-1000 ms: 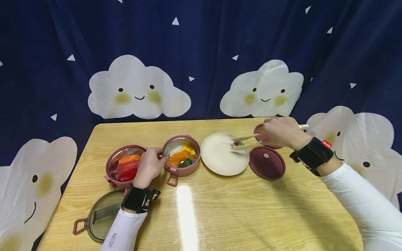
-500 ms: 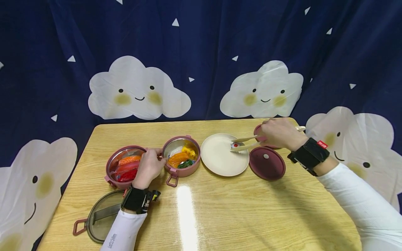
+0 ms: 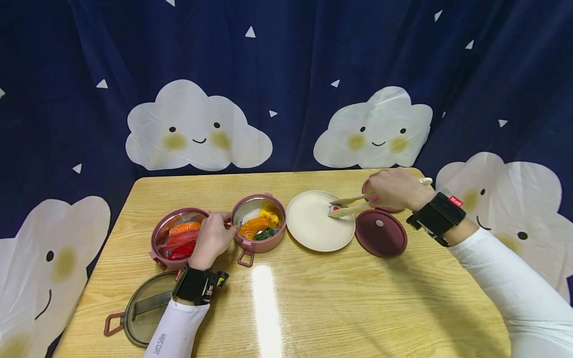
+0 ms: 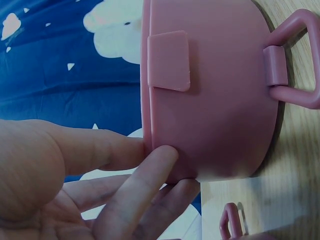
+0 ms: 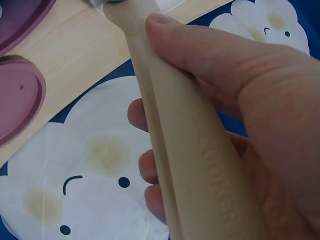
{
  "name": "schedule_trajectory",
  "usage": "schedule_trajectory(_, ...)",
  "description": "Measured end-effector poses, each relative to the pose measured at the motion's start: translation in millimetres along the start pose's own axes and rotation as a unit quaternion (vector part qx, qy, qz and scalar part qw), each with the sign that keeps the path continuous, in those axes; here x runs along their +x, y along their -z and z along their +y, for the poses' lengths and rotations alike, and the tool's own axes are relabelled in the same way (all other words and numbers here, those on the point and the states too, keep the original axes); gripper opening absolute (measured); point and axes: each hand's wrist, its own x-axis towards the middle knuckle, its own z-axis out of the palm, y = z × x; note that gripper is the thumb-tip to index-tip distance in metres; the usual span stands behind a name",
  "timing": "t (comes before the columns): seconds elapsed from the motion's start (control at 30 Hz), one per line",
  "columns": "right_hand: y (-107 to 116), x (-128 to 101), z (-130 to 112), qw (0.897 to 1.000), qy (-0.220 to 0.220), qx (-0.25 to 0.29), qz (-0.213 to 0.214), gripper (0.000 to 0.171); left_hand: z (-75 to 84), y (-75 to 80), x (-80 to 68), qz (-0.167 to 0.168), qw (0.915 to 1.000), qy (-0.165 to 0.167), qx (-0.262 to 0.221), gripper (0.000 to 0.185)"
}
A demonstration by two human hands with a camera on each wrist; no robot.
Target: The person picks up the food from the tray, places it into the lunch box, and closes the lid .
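Note:
My left hand holds the rim of a pink pot, fingertips against its outer wall. The same pot fills much of the left wrist view. Inside it lie orange, yellow, green and white toy food pieces, among them an orange piece. My right hand grips beige tongs; their handle shows close up in the right wrist view. The tong tips stand either side of a small white piece with a red centre, over the cream plate. Whether that piece touches the plate is unclear.
Left of my left hand stands another pink pot with orange and red toy food. A glass lid lies nearer me, partly under the left forearm. Right of the plate are a dark maroon lid and another lid partly behind my right hand.
My right hand and the tongs have shifted slightly left over the plate, the small white and red piece moving with the tips. The left hand has stayed at the pot.

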Motion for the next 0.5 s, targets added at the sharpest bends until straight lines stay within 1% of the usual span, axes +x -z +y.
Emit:
schedule_trajectory(0.27, 4, 0, -2, 1.000, 0.017, -0.006, -0.005, 0.015, -0.5, 0.2, -0.4, 0.001, 1.0000, -0.002, 0.002, 0.037)
schedule_trajectory(0.5, 15, -1, -7, 0.999, 0.040, -0.023, 0.004, 0.019, -1.2, 0.0, -0.1, 0.003, 1.0000, -0.005, 0.001, 0.036)
